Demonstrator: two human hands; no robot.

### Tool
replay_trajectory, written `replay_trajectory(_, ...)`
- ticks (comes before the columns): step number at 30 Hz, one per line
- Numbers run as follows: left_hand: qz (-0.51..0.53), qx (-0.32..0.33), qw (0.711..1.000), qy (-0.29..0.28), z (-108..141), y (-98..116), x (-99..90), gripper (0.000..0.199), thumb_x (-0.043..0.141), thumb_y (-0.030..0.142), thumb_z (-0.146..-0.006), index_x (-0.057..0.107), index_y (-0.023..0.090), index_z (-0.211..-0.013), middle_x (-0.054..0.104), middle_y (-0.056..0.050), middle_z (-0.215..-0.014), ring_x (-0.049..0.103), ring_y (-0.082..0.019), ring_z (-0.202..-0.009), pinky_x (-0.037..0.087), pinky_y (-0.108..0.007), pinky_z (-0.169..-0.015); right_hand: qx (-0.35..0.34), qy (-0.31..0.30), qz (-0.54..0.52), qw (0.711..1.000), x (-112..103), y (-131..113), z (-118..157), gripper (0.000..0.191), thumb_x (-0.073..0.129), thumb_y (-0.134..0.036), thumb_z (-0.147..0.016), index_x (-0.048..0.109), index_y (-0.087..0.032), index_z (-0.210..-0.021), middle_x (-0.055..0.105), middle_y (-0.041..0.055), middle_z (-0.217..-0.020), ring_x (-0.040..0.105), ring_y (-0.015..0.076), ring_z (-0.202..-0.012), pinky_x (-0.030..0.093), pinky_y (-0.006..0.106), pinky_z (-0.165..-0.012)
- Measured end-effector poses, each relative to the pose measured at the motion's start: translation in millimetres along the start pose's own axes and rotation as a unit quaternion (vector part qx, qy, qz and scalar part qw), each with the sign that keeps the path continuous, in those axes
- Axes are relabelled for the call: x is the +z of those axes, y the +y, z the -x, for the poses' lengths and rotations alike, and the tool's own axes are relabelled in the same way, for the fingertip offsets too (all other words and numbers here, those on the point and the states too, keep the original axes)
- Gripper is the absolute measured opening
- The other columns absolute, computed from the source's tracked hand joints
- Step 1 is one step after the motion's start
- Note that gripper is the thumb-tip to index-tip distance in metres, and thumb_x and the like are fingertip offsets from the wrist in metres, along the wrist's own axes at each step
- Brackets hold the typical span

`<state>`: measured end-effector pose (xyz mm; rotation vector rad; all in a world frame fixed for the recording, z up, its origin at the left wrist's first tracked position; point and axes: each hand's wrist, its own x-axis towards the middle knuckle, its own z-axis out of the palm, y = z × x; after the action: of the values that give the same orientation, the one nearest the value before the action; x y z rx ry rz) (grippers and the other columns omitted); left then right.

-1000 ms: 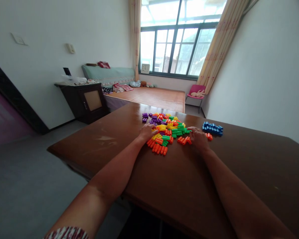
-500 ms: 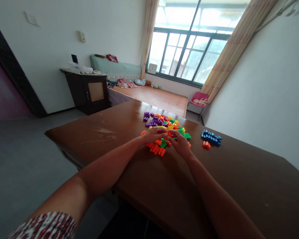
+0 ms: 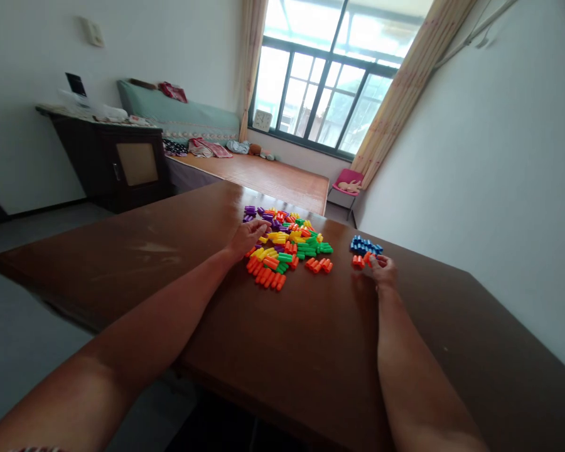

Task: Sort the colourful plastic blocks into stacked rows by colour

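Observation:
A pile of plastic pieces [image 3: 306, 250] in purple, yellow, green, red and orange lies on the brown table [image 3: 306, 333]. My left hand [image 3: 248, 238] is over the pile's left side, fingers bent together near purple and yellow pieces; what they hold, if anything, is too small to name. To the right, my right hand [image 3: 384, 271] pinches an orange piece [image 3: 368, 258]. That piece is beside another orange piece [image 3: 358, 261] on the table, just in front of a group of blue pieces [image 3: 365, 245].
Beyond the table is a low bed [image 3: 273, 179] with clothes on it. A dark cabinet [image 3: 132, 157] stands at the left, and a pink chair [image 3: 348, 182] is near the window. The table's left corner shows.
My right hand has left the pile and moved right, with an orange piece, to the blue group. My left hand has shifted to the pile's left side. The view has turned right.

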<state>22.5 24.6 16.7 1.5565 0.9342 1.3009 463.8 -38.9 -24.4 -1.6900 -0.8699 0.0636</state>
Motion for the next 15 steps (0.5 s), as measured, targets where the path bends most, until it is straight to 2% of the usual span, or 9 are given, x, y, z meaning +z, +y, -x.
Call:
replay_trajectory(6,-0.012,-0.020,1.000,-0.013,4,2,5.6,0.045,0.061,0.053,-0.077,0.067,0.016,-0.101,0.070,-0.007,-0.097,0.067,-0.016,-0.077,0.048,-0.019,-0.053,-0.077,-0.032,0.075,0.994,16,-9,2,0.058,0.057,-0.070,-0.064,0.064,-0.016,-0.085,0.070,0.0129,-0.083,0.062,0.0236,-0.072,0.048,0.040,-0.075)
replay_trajectory(9,-0.014,-0.021,1.000,-0.019,5,4,6.1,0.044,0.061,0.053,-0.077,0.067,0.017,-0.101,0.070,-0.007,-0.099,0.067,-0.015,-0.077,0.048,-0.019,-0.053,-0.092,-0.057,0.101,0.989,18,-14,4,0.065,0.051,-0.076,-0.065,0.066,-0.015,-0.083,0.070,0.0136,-0.080,0.062,0.0250,-0.071,0.048,0.043,-0.076)
replay_trajectory(13,-0.012,-0.015,1.000,-0.005,3,6,1.3,0.044,0.061,0.054,-0.076,0.067,0.017,-0.099,0.070,-0.006,-0.097,0.066,-0.015,-0.075,0.048,-0.020,-0.054,-0.088,-0.022,0.117,0.989,12,-16,6,0.070,0.046,-0.077,-0.070,0.068,-0.013,-0.087,0.070,0.0154,-0.082,0.061,0.0253,-0.071,0.048,0.041,-0.074)
replay_trajectory(15,-0.013,-0.015,1.000,0.017,0,8,-4.8,0.043,0.060,0.052,-0.077,0.067,0.016,-0.100,0.070,-0.007,-0.097,0.065,-0.014,-0.075,0.048,-0.020,-0.054,-0.100,-0.024,0.112,0.988,8,-13,6,0.069,0.046,-0.074,-0.072,0.069,-0.012,-0.092,0.070,0.0154,-0.086,0.061,0.0235,-0.070,0.048,0.040,-0.073)
